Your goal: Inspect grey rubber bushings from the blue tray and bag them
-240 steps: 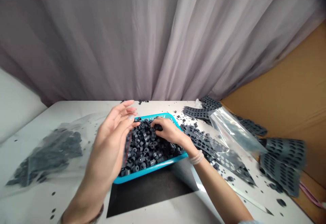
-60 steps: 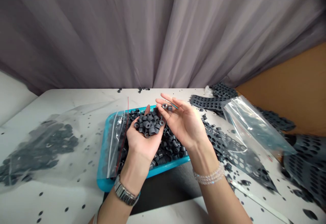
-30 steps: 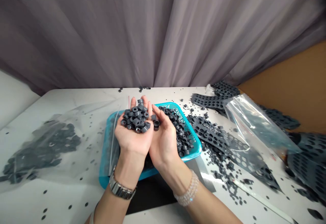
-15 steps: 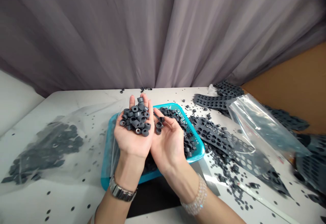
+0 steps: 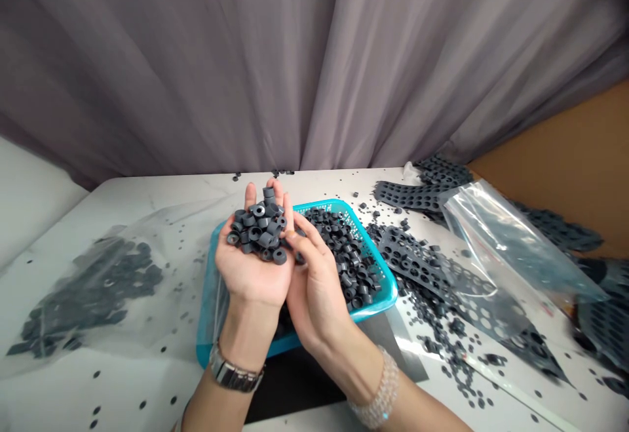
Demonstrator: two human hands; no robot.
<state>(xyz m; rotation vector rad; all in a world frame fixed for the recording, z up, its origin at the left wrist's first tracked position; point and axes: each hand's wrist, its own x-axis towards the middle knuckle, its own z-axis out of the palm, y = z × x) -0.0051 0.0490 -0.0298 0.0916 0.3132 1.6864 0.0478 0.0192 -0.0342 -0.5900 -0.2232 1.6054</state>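
A heap of small dark grey rubber rings (image 5: 260, 225) lies in my left hand (image 5: 253, 274), which is cupped palm up with its fingers curved behind the pile. My right hand (image 5: 319, 281) presses against its side, fingers curled and thumb bent in at the heap's right edge. A ring or two show between the right fingers, partly covered by the thumb. Both hands are above a turquoise plastic basket (image 5: 386, 297), where many more rings lie.
To the left lies a clear plastic bag (image 5: 98, 288) with dark pieces inside. Punched rubber sheets (image 5: 413, 258) and another clear bag (image 5: 521, 242) lie on the right, among scattered bits. A pale stick (image 5: 511, 389) rests at front right. A grey curtain (image 5: 246, 65) hangs behind the table.
My right hand has turned from an open palm to curled fingers, with its thumb moved left onto the heap's edge. My left hand still holds its pile, shifted slightly left.
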